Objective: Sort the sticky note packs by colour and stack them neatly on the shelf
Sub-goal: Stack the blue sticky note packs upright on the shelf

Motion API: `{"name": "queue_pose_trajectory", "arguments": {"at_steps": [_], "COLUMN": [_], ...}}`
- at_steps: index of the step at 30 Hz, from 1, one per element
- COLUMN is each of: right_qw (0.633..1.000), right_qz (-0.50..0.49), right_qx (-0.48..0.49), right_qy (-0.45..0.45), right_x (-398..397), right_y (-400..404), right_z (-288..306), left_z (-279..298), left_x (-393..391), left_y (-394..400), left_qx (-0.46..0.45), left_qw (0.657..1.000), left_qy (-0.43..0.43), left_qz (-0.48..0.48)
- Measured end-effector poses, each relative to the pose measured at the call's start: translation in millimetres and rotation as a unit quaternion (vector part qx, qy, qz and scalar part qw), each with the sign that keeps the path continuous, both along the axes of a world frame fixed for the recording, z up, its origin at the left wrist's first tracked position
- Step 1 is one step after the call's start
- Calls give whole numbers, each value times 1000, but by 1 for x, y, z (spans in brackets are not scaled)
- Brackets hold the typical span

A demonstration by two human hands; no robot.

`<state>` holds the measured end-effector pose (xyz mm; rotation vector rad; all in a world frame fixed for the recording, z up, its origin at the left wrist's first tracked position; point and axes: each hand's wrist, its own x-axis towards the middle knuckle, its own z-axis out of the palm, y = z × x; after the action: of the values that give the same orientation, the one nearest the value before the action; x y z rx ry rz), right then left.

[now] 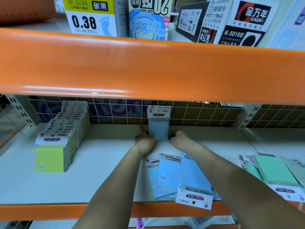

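**Blue pack standing upright at the back of the shelf, both hands on it**

Your forearms are reaching in from the bottom edge, over the orange front lip of the shelf. Just beneath them, loose blue packs are lying flat and overlapping near the front edge, one with its white "STICKY NOTE" header card hanging over the lip. Right of these, green packs are lying in a loose, skewed pile.

Further in, you are holding one upright blue pack near the wire grid back panel, header card at the top. Your left hand is touching its left edge, fingers pointing toward the back of the shelf; how tightly they are closing is hard to tell. Your right hand is sitting against the right edge with fingers curled inward, appearing to pinch the pack's side.

Well to the left, yellow-green packs are standing upright in a neat row running front to back.

Above, an orange beam is carrying boxes of pen refills.
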<state>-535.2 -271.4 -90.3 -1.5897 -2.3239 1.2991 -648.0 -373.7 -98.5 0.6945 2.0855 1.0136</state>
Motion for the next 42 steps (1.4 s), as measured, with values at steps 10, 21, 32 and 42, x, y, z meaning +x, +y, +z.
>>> {"name": "queue_pose_trajectory", "arguments": {"at_steps": [10, 21, 32, 42], "right_qw": [988, 980, 995, 991], "right_qz": [8, -25, -93, -94], "right_qx": [152, 74, -8, -8], "right_qy": [-15, -182, -40, 98], "right_x": [63, 89, 86, 62], "right_y": [18, 9, -3, -22], "right_z": [35, 25, 30, 48], "left_z": [15, 48, 38, 54], "left_x": [32, 87, 73, 65], "left_y": [-18, 8, 24, 3], "left_qx": [-67, -118, -26, 15], "left_qw": [995, 976, 983, 999], "left_qy": [63, 79, -176, -24], "left_qz": [-47, -166, -35, -23]}}
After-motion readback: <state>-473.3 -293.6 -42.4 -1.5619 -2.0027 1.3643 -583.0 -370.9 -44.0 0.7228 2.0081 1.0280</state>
